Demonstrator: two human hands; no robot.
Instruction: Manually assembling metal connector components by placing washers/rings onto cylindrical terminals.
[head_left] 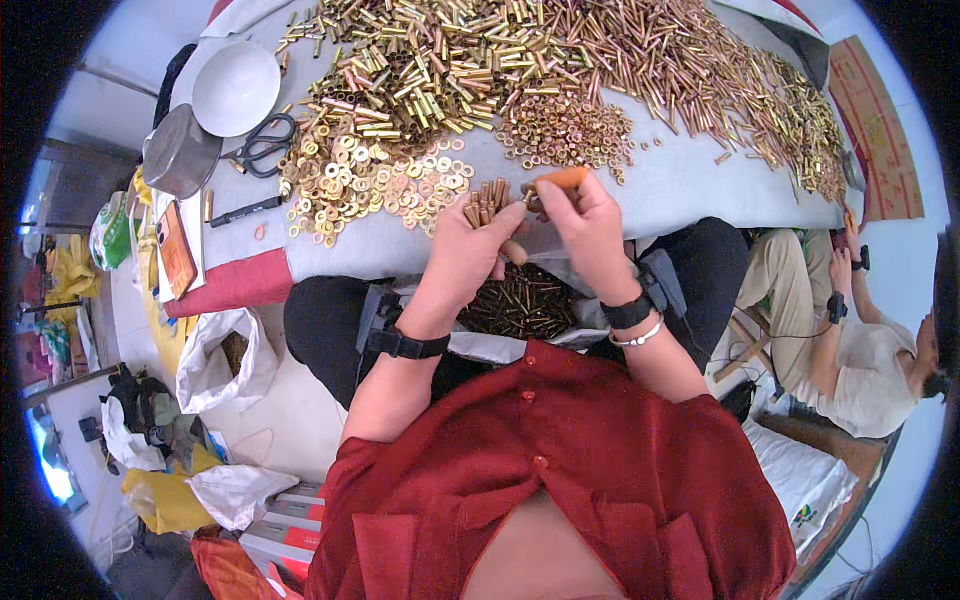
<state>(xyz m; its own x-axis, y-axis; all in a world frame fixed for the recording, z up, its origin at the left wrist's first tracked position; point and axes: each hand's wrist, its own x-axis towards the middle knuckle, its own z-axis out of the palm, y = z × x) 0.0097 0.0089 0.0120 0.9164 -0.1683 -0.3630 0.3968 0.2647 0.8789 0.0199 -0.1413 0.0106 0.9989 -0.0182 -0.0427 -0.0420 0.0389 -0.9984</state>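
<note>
My left hand (470, 245) is closed round a bunch of short copper-coloured metal tubes (488, 202), their ends pointing up. A tan finger cover (514, 252) shows at one of its fingertips. Close beside it, my right hand (585, 225) pinches thumb against forefinger, which wears an orange finger cover (562, 178). What sits in that pinch, near the tubes, is too small to make out. Beyond the hands lie flat brass washers (345, 190) and a heap of small copper-coloured rings (565, 130). Below them, an open bag on my lap holds dark brassy tubes (520, 303).
Loose tubes (430, 70) cover the table's far side. At left are a white bowl (236, 88), a metal bowl (181, 152), black scissors (265, 147), a marker (246, 211) and a phone (176, 250). A white sack (228, 360) stands on the floor; another person (850, 350) sits at right.
</note>
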